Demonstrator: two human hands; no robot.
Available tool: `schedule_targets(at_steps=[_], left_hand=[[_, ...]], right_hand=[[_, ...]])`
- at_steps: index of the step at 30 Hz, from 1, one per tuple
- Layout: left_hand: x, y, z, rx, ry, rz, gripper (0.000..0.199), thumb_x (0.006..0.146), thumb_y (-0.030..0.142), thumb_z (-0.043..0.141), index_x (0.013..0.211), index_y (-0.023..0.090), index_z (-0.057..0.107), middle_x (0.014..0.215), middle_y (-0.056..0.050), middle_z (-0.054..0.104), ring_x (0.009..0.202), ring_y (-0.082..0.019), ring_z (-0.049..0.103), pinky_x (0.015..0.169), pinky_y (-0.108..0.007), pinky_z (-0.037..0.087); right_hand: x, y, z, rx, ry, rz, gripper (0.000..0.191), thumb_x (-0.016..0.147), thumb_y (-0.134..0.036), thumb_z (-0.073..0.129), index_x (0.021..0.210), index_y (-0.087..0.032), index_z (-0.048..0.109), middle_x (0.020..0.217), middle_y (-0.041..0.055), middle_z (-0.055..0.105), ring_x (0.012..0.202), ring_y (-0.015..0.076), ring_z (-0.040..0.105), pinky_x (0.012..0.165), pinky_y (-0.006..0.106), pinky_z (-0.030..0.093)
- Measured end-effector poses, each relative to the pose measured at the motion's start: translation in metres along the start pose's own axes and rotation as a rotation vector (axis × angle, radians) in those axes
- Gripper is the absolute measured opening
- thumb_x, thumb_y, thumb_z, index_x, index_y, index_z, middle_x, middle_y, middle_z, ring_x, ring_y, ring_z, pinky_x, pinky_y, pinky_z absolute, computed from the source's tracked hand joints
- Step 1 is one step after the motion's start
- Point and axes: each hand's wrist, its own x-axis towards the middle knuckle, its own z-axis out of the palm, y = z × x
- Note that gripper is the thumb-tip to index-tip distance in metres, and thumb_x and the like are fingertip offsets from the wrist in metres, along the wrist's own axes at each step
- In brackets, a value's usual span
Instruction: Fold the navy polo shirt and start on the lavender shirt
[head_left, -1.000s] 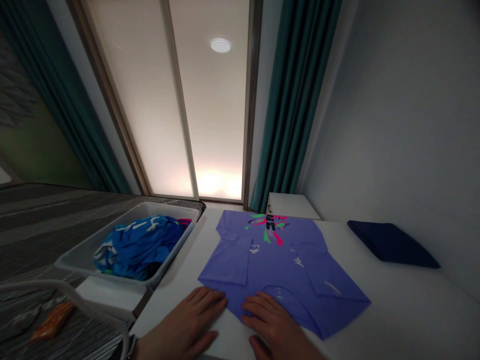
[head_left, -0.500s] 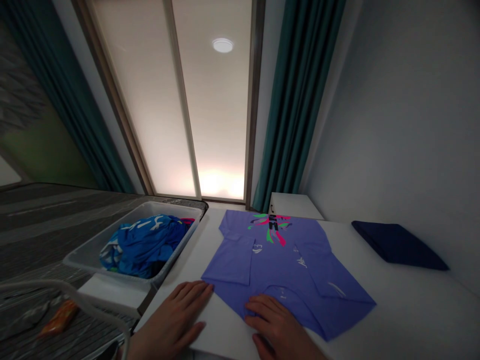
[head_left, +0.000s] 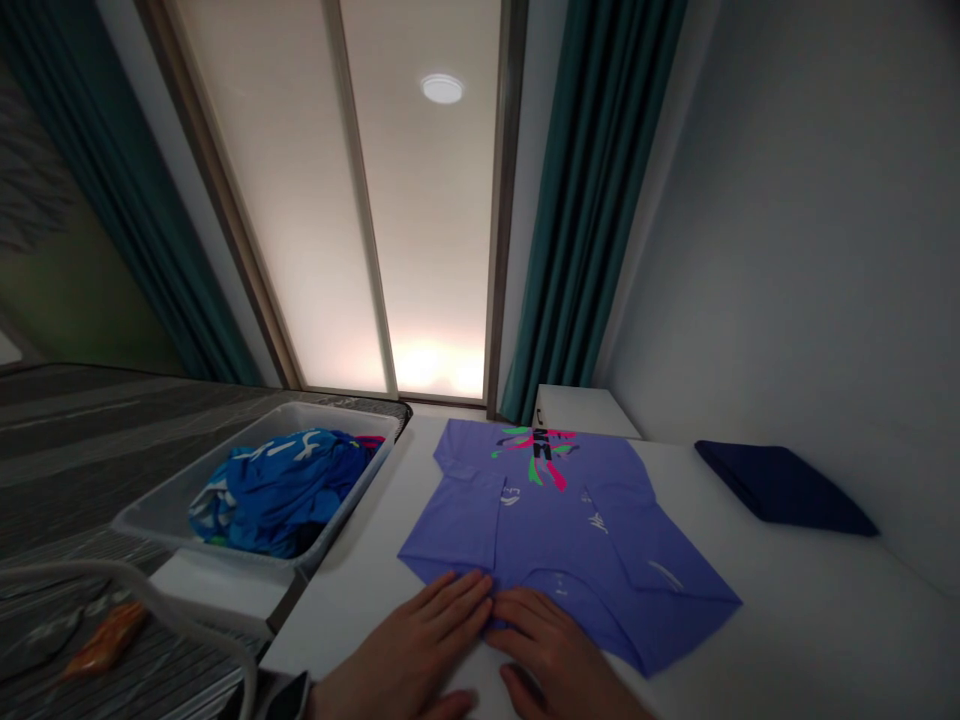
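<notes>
A purple T-shirt (head_left: pixel 547 530) lies spread on the white tabletop, neck toward me, with a pink, green and black print at its far end. Its sleeves are folded inward over the body. My left hand (head_left: pixel 424 645) rests with fingers stretched flat on the shirt's near left shoulder edge. Right beside it, my right hand (head_left: pixel 555 645) lies on the shirt near the collar, fingers extended and slightly bent. The fingertips of both hands almost meet. Neither hand lifts any cloth.
A translucent plastic bin (head_left: pixel 315 560) with blue clothes (head_left: pixel 289 490) stands at the left. A folded navy cloth (head_left: pixel 784 485) lies on the white table (head_left: pixel 795 630) near the right wall. A pale curved tube (head_left: pixel 187 610) crosses the lower left, by an orange packet (head_left: pixel 105 640).
My left hand has slid right along the shirt's near edge until it is beside my right hand. My right hand and the shirt have stayed nearly in place.
</notes>
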Motion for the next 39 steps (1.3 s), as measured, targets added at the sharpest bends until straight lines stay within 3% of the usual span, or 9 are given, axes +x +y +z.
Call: schedule_targets(at_steps=[4, 15, 22, 26, 32, 36, 39], left_hand=[[-0.003, -0.007, 0.003, -0.027, -0.008, -0.035, 0.082, 0.09, 0.036, 0.061, 0.155, 0.027, 0.012, 0.158, -0.008, 0.023, 0.143, -0.029, 0.029, 0.116, -0.048, 0.031], [-0.049, -0.04, 0.002, 0.158, 0.046, -0.148, 0.067, 0.098, 0.038, 0.048, 0.154, 0.03, 0.013, 0.158, -0.004, 0.027, 0.142, -0.023, 0.033, 0.117, -0.043, 0.028], [-0.058, -0.045, 0.001, 0.26, 0.153, -0.194, 0.058, 0.097, 0.037, 0.048, 0.151, 0.03, 0.028, 0.15, -0.004, 0.043, 0.132, -0.023, 0.046, 0.109, -0.036, 0.038], [-0.04, -0.039, -0.002, 0.186, 0.22, -0.205, 0.052, 0.094, 0.028, 0.051, 0.145, 0.031, 0.04, 0.14, -0.002, 0.055, 0.124, -0.022, 0.053, 0.105, -0.034, 0.043], [0.026, -0.024, 0.008, 0.12, 0.172, -0.122, 0.056, 0.097, 0.024, 0.045, 0.151, 0.027, 0.029, 0.151, -0.003, 0.042, 0.135, -0.023, 0.043, 0.113, -0.042, 0.036], [0.062, -0.017, 0.019, 0.099, 0.127, -0.071, 0.058, 0.099, 0.031, 0.043, 0.153, 0.027, 0.022, 0.156, -0.004, 0.032, 0.141, -0.023, 0.034, 0.117, -0.044, 0.031], [0.073, -0.015, 0.026, 0.092, 0.091, -0.034, 0.063, 0.099, 0.036, 0.043, 0.155, 0.027, 0.015, 0.158, -0.005, 0.026, 0.143, -0.024, 0.03, 0.117, -0.047, 0.029]], right_hand=[[-0.001, 0.002, 0.003, -0.016, 0.02, 0.004, 0.036, 0.08, -0.014, 0.055, 0.114, -0.023, 0.064, 0.121, 0.0053, 0.064, 0.116, 0.0188, 0.054, 0.103, 0.032, 0.041], [-0.004, 0.002, 0.006, -0.003, 0.036, 0.022, 0.032, 0.079, -0.012, 0.056, 0.107, -0.023, 0.064, 0.109, 0.0051, 0.064, 0.103, 0.0199, 0.056, 0.091, 0.033, 0.044], [-0.005, 0.007, 0.011, 0.011, 0.088, -0.007, 0.023, 0.077, -0.012, 0.056, 0.097, -0.022, 0.063, 0.105, 0.0048, 0.064, 0.102, 0.0188, 0.055, 0.09, 0.032, 0.044], [-0.004, 0.004, 0.007, 0.062, 0.152, 0.003, 0.022, 0.08, -0.01, 0.053, 0.097, -0.021, 0.062, 0.103, 0.0053, 0.064, 0.102, 0.0185, 0.056, 0.091, 0.033, 0.044], [-0.008, 0.005, -0.007, -0.017, 0.263, 0.122, 0.025, 0.087, -0.008, 0.048, 0.103, -0.021, 0.062, 0.104, 0.0053, 0.064, 0.104, 0.0188, 0.057, 0.102, 0.04, 0.041], [-0.024, 0.033, -0.025, -0.149, 0.251, 0.19, 0.037, 0.09, -0.007, 0.043, 0.118, -0.022, 0.061, 0.117, 0.0068, 0.065, 0.113, 0.0191, 0.057, 0.107, 0.042, 0.04], [-0.044, 0.065, -0.036, -0.278, 0.225, 0.253, 0.048, 0.09, -0.005, 0.034, 0.129, -0.02, 0.056, 0.127, 0.0082, 0.063, 0.119, 0.0196, 0.056, 0.107, 0.043, 0.042]])
